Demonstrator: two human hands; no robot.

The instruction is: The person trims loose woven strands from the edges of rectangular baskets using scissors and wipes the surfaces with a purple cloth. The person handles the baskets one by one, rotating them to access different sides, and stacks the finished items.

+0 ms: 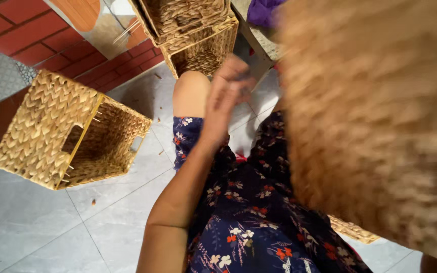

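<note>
Wicker fills my view on the right: a big woven basket [375, 121], blurred, close to my face, tilted over my lap. My left hand [226, 96] hovers above my knee, fingers loosely curled; whether they pinch anything I cannot tell. My right hand is hidden. Another basket [41, 126] lies on its side on the tiled floor [21, 222].
</note>
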